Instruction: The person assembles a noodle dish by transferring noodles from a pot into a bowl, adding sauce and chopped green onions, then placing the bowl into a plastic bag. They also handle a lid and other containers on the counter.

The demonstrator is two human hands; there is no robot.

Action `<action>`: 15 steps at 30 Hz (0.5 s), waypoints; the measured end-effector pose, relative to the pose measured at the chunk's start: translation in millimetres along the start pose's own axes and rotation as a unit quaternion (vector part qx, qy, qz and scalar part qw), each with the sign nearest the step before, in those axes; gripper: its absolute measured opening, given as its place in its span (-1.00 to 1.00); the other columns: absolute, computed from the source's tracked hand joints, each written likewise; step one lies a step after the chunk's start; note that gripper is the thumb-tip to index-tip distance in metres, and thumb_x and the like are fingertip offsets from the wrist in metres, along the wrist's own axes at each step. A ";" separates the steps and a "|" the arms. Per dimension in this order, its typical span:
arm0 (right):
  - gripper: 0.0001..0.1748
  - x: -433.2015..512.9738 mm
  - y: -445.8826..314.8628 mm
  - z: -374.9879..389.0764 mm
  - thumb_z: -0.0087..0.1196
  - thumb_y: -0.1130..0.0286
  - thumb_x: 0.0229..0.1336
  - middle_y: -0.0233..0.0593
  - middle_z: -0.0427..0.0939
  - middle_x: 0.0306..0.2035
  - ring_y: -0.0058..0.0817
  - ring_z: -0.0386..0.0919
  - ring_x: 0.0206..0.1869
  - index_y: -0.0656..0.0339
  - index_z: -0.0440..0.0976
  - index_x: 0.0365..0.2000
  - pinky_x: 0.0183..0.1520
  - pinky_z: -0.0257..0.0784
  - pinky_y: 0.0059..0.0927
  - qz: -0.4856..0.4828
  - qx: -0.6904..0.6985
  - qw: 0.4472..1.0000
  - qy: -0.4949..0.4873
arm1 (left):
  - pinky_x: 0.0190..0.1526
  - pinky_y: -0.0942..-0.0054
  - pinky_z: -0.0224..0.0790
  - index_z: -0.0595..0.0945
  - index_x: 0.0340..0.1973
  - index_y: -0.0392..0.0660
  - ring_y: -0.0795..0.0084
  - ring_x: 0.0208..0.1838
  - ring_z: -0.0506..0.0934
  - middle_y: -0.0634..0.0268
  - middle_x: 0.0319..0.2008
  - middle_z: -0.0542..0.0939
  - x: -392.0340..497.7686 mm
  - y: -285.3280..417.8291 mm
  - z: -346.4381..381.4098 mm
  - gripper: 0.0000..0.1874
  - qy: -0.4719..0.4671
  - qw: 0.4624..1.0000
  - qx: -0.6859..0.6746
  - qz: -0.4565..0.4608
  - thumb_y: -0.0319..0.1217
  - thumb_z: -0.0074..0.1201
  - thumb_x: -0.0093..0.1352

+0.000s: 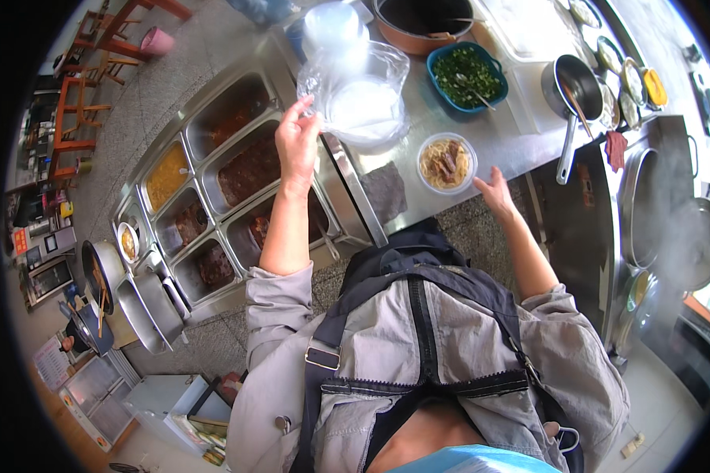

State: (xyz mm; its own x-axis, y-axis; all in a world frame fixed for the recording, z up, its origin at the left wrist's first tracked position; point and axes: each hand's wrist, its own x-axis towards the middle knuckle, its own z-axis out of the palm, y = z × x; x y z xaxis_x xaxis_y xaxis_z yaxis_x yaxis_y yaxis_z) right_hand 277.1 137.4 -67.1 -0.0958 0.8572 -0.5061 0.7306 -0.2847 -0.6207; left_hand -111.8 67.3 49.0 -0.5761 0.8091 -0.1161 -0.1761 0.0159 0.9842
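My left hand [299, 139] is at the near left edge of a clear plastic bag [390, 62], its fingertips pinching the film. Inside the bag lies a stack of round, translucent plastic lids or bowls [364, 109]; which of the two I cannot tell. To the right, a round clear plastic bowl [447, 190] of noodles [435, 159] topped with brown strips stands upright on the steel counter [411, 222]. My right hand [497, 192] is beside that bowl, fingers apart, with a fingertip at its right rim. A dark cloth [383, 192] lies left of the bowl.
Steel food pans [245, 168] with sauces and cooked food fill the left counter. Behind the bowl stand a blue tub of chopped greens [466, 77] and a large pot [423, 23]. A long-handled saucepan [573, 88] sits at the right, near a steaming vat [642, 207].
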 end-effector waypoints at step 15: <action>-0.67 -3.7 -90.5 -48.8 -0.19 0.56 0.16 -0.17 0.56 -0.19 -0.47 0.60 -0.25 0.43 0.37 -0.06 -0.14 0.59 -0.47 0.019 0.219 0.946 -0.237 | -0.21 0.61 0.39 0.46 0.09 -0.33 0.63 -0.36 0.51 0.30 -0.36 0.57 0.7 -9.4 -2.1 -0.60 0.015 0.999 0.051 -0.005 -0.55 0.04 0.33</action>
State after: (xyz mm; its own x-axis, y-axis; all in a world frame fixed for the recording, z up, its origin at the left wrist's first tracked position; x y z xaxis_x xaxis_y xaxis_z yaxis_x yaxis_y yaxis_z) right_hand 244.4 181.0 20.2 -0.4435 0.5842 -0.6797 0.3989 -0.5505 -0.7334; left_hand -112.2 66.5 39.4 -0.5983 0.7910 -0.1283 -0.1001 0.0852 0.9913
